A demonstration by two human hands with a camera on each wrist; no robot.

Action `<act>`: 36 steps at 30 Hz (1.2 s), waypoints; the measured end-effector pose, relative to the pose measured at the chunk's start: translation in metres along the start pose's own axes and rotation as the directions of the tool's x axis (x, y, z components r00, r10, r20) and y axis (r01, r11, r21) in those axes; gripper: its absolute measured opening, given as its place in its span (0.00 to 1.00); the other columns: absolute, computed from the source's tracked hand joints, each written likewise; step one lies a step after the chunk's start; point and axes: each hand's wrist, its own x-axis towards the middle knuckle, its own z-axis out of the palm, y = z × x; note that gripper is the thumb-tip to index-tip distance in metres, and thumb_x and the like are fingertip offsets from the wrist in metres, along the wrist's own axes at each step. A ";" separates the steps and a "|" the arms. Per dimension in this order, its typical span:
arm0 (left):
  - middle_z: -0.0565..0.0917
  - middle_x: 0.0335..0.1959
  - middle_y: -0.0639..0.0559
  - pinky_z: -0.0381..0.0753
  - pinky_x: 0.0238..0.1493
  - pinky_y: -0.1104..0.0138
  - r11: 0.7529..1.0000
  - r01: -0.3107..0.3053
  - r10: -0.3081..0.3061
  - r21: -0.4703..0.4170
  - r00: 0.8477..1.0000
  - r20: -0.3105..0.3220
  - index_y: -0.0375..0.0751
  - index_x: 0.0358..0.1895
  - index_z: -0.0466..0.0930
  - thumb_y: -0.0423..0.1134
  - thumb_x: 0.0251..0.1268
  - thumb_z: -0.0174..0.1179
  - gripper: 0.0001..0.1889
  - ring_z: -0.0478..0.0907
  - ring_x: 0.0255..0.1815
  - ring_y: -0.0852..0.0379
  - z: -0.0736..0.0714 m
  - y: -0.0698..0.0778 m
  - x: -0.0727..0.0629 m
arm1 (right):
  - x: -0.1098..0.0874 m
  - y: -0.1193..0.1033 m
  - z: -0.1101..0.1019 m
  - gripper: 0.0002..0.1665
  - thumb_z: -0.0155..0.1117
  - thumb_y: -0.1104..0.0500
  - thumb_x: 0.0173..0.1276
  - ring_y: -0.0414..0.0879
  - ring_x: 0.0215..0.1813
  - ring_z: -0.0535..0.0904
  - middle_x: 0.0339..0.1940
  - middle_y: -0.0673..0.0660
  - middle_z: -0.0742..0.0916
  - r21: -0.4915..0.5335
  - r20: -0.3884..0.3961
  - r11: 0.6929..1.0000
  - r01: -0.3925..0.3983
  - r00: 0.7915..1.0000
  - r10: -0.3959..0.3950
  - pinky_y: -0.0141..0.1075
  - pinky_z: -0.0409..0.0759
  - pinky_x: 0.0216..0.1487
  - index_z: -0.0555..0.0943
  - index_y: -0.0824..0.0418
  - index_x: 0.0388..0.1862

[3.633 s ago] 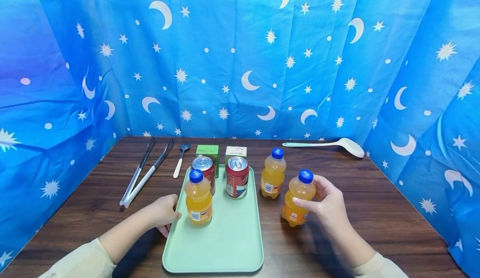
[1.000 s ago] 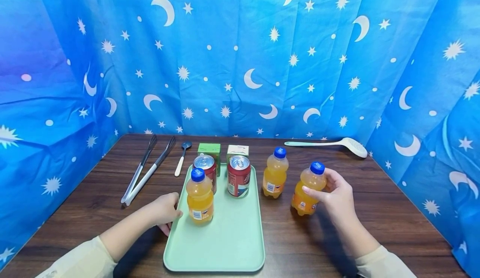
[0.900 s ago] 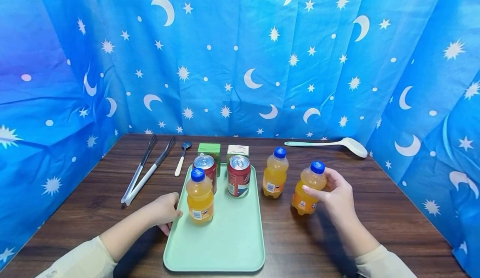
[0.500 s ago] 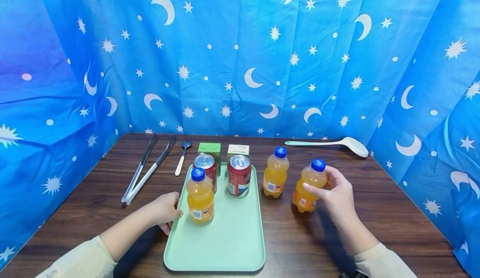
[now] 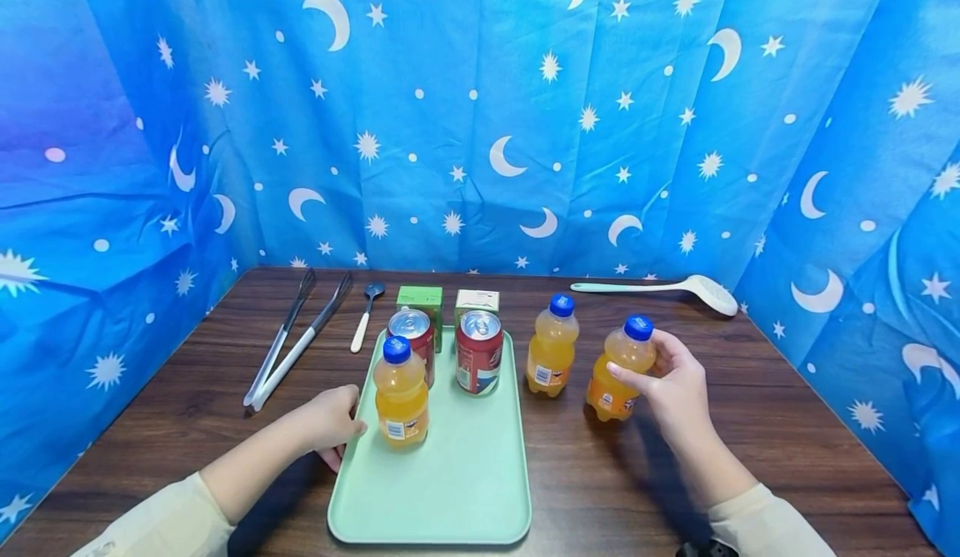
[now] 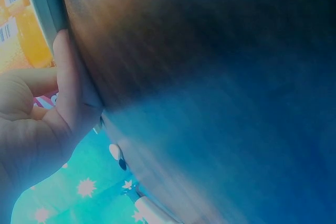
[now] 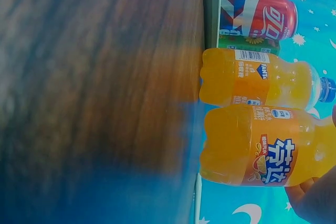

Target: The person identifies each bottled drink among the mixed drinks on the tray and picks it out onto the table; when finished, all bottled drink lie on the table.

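My right hand (image 5: 675, 390) grips an orange soda bottle (image 5: 618, 373) with a blue cap, right of the tray, thumb across its front. In the right wrist view the held bottle (image 7: 252, 145) shows its label, its base close to the tabletop. A second orange soda bottle (image 5: 551, 348) stands just left of it. My left hand (image 5: 330, 424) holds the left rim of the pale green tray (image 5: 450, 499), thumb at the edge. On the tray stand a third orange soda bottle (image 5: 401, 398) and two red soda cans, the right can (image 5: 478, 355) fully in sight.
Green box (image 5: 422, 297) and a second, white-topped box (image 5: 477, 300) stand behind the cans. Tongs (image 5: 296, 348) and a small spoon (image 5: 363, 323) lie at the left. A white slotted ladle (image 5: 697, 290) lies at the back right, before the blue star-patterned curtain (image 5: 450, 107).
Over the last few seconds, my right hand has shifted the bottle a little to the right and farther back. My left hand has stayed at the tray's rim.
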 end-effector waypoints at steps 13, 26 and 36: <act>0.74 0.25 0.42 0.83 0.16 0.62 1.000 -0.008 0.008 -0.006 1.000 -0.007 0.33 0.36 0.66 0.26 0.64 0.55 0.06 0.78 0.17 0.50 0.000 -0.001 0.000 | 0.004 0.002 0.000 0.39 0.72 0.49 0.55 0.50 0.58 0.72 0.59 0.58 0.77 0.008 -0.005 1.000 -0.014 1.000 0.014 0.50 0.72 0.61 0.69 0.60 0.62; 0.73 0.25 0.42 0.83 0.16 0.62 1.000 -0.014 0.014 -0.020 1.000 -0.010 0.33 0.35 0.66 0.26 0.64 0.55 0.06 0.78 0.17 0.50 0.000 0.001 -0.002 | 0.009 0.003 0.000 0.40 0.72 0.48 0.55 0.52 0.60 0.71 0.60 0.58 0.76 0.018 -0.011 1.000 -0.012 1.000 0.013 0.52 0.70 0.62 0.68 0.59 0.63; 0.74 0.25 0.41 0.83 0.16 0.62 1.000 -0.005 0.005 -0.007 1.000 -0.005 0.34 0.36 0.66 0.26 0.64 0.55 0.06 0.78 0.17 0.50 0.000 0.000 0.000 | 0.012 0.004 0.000 0.40 0.72 0.48 0.55 0.51 0.61 0.71 0.61 0.58 0.76 0.028 -0.007 0.999 -0.021 1.000 0.021 0.51 0.70 0.62 0.67 0.60 0.64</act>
